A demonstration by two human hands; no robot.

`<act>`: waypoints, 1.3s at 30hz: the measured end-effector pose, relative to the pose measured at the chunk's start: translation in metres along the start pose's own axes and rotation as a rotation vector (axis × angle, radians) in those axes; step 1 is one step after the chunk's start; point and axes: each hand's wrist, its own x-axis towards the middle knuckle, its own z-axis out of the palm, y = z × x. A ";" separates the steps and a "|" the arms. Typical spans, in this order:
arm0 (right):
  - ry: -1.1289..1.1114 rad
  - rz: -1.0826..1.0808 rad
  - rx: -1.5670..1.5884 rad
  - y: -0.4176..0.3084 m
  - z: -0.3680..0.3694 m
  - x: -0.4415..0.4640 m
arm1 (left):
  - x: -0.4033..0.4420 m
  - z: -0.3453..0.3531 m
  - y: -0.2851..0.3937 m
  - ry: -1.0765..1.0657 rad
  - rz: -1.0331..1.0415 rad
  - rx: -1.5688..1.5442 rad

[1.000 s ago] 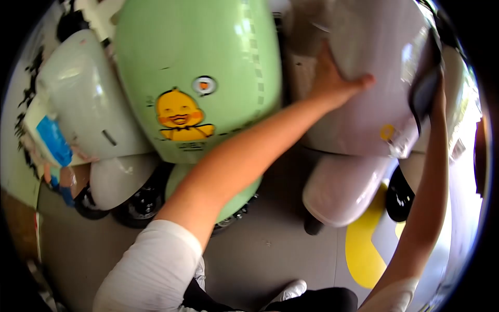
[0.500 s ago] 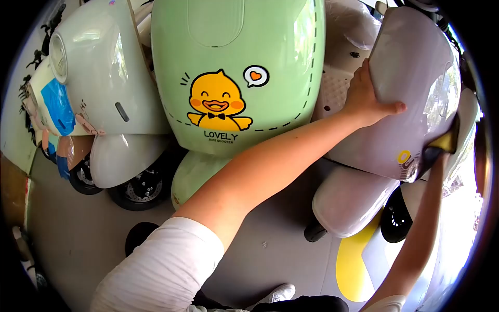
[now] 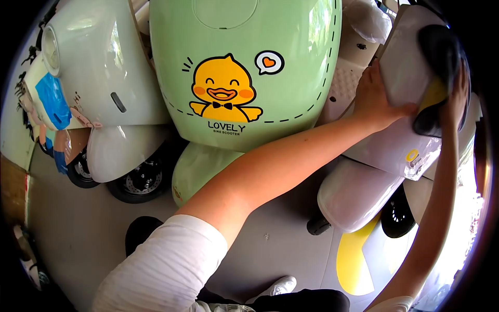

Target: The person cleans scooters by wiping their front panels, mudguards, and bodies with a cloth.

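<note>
My left hand [image 3: 378, 99] grips the left edge of a pale lilac scooter's front panel [image 3: 403, 49]. Its fingers curl at the edge and its thumb lies across the front. On the right part of the same panel, my right hand [image 3: 456, 101] presses a black and yellow cloth [image 3: 434, 99] against the glossy surface. The cloth is smeared by motion and partly covered by the fingers. Below both hands sit a yellow ring mark [image 3: 411, 156] on the panel and the scooter's rounded front fender [image 3: 356, 195].
A green scooter [image 3: 291, 93] with a duck print [image 3: 223, 91] stands in the middle, under my left forearm. To the left is a whitish scooter [image 3: 99, 57] with a black front wheel [image 3: 140, 182]. A yellow marking [image 3: 356, 265] lies on the grey floor [image 3: 265, 255].
My right hand has moved up with the cloth, from the panel's lower right edge to its upper right part. My left hand keeps its hold at the left edge. The view has shifted slightly.
</note>
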 end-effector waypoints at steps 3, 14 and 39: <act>-0.076 0.003 0.131 -0.113 -0.053 0.011 | -0.021 0.009 -0.011 0.078 0.012 0.107; -0.132 -0.182 -0.221 0.135 0.032 -0.062 | -0.096 0.013 0.002 -0.011 0.070 0.351; 0.041 1.383 0.959 -0.048 -0.086 -0.241 | -0.094 -0.015 -0.012 -0.097 0.293 0.505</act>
